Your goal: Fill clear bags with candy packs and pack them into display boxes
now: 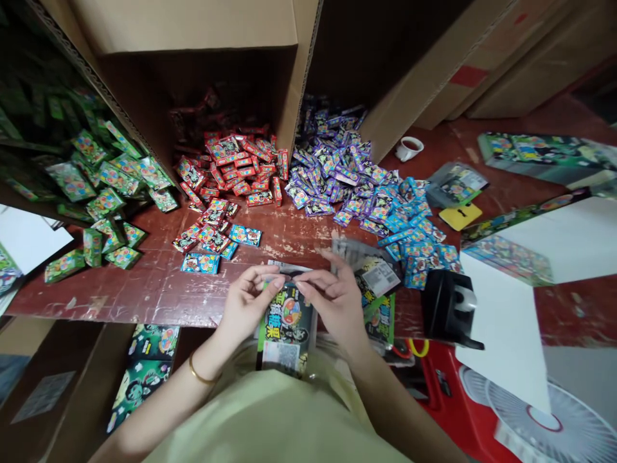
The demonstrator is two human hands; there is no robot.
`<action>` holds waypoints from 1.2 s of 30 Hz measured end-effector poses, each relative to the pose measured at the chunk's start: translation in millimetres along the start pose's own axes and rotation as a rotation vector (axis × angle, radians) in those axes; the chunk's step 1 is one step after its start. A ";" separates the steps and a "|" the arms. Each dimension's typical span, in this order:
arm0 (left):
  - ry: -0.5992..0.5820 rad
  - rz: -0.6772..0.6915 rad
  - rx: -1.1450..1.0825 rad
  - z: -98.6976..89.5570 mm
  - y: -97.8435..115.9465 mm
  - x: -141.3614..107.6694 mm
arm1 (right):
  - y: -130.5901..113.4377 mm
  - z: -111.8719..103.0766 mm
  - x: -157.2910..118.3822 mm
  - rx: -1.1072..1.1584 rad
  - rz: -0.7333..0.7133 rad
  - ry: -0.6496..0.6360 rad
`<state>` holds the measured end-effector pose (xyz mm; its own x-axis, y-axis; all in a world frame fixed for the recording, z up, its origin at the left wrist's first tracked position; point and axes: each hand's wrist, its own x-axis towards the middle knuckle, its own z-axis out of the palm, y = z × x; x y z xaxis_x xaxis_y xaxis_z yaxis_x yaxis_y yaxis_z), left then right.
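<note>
Both my hands meet at the table's front edge, over a dark printed candy packet in clear plastic with a green side strip. My left hand pinches the packet's upper edge between thumb and fingers. Opposite it, my right hand pinches the same top edge near the middle. Right of that hand lie more dark printed packets with white labels. Small blue candy boxes and red candy boxes lie in a loose group beyond my left hand.
Cardboard boxes at the back spill green boxes, red boxes and purple packs. Blue packs pile at right. A black tape dispenser, white cup and yellow object stand right; a fan sits below.
</note>
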<state>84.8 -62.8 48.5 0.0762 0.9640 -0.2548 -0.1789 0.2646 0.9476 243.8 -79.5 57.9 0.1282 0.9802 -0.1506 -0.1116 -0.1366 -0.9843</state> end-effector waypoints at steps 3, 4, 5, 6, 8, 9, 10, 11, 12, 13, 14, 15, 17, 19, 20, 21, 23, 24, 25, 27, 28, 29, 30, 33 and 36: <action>0.018 0.010 0.039 1.2 0.7 4.8 | -5.1 -10.7 11.7 -0.004 0.112 -0.068; 0.005 0.008 0.068 1.2 0.0 6.1 | -5.4 -14.4 16.0 0.005 0.143 -0.087; -0.010 0.005 0.100 1.0 -1.1 6.9 | -5.3 -18.1 20.1 0.022 0.176 -0.115; -0.021 0.005 0.137 0.9 -2.2 7.0 | -4.9 -21.6 23.5 0.039 0.208 -0.150; -0.034 0.032 0.209 1.2 -4.6 5.4 | -3.6 -27.0 26.6 0.042 0.240 -0.210; -0.040 0.066 0.231 1.8 -5.9 3.9 | -2.7 -28.4 25.5 0.011 0.223 -0.220; -0.050 0.110 0.233 2.7 -7.3 2.2 | -1.5 -28.8 22.4 -0.042 0.184 -0.210; -0.062 0.155 0.219 3.9 -9.2 0.6 | 0.1 -28.2 17.4 -0.105 0.128 -0.189; -0.076 0.187 0.194 5.1 -11.3 -0.9 | 2.0 -26.7 11.3 -0.165 0.062 -0.165; -0.092 0.200 0.165 6.2 -13.8 -1.9 | 4.2 -24.9 4.7 -0.210 -0.001 -0.146; -0.107 0.190 0.141 7.2 -16.5 -2.5 | 6.5 -23.1 -1.3 -0.235 -0.052 -0.137; -0.119 0.161 0.127 7.8 -19.2 -2.7 | 8.5 -21.7 -5.7 -0.240 -0.088 -0.138; -0.134 0.079 0.119 8.4 -23.7 -1.8 | 10.6 -21.2 -6.8 -0.218 -0.148 -0.109; -0.129 0.029 0.128 8.7 -26.1 -0.2 | 8.4 -24.1 3.3 -0.213 -0.210 -0.036; -0.123 0.020 0.139 9.0 -26.4 0.7 | 5.7 -26.3 11.4 -0.220 -0.229 -0.020; -0.121 0.018 0.154 9.5 -26.1 1.4 | 2.1 -28.5 20.4 -0.227 -0.225 -0.042; -0.120 0.038 0.199 11.4 -24.6 2.5 | -6.4 -32.2 38.1 -0.232 -0.137 -0.193; -0.117 0.056 0.225 12.6 -23.6 2.8 | -10.6 -33.2 45.7 -0.226 -0.073 -0.279; -0.113 0.077 0.250 14.0 -22.6 3.0 | -14.3 -33.7 52.0 -0.221 -0.008 -0.359; -0.098 0.115 0.293 16.5 -21.3 3.1 | -19.6 -33.2 60.6 -0.223 0.096 -0.478; -0.092 0.125 0.305 17.4 -21.0 3.1 | -21.2 -32.6 63.2 -0.229 0.131 -0.522; -0.089 0.128 0.309 18.2 -20.9 3.2 | -22.3 -32.0 64.8 -0.236 0.155 -0.563; -0.088 0.127 0.311 18.6 -21.0 3.4 | -23.0 -31.4 65.8 -0.247 0.166 -0.593; -0.087 0.114 0.317 18.6 -21.6 4.5 | -25.1 -29.9 65.6 -0.305 0.146 -0.604; -0.094 0.100 0.313 18.3 -21.7 5.8 | -27.4 -27.4 62.5 -0.350 0.106 -0.589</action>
<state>107.0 -63.4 30.0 0.1662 0.9743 -0.1522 0.1189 0.1335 0.9839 281.9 -18.4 73.0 -0.4328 0.8600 -0.2703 0.2431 -0.1774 -0.9537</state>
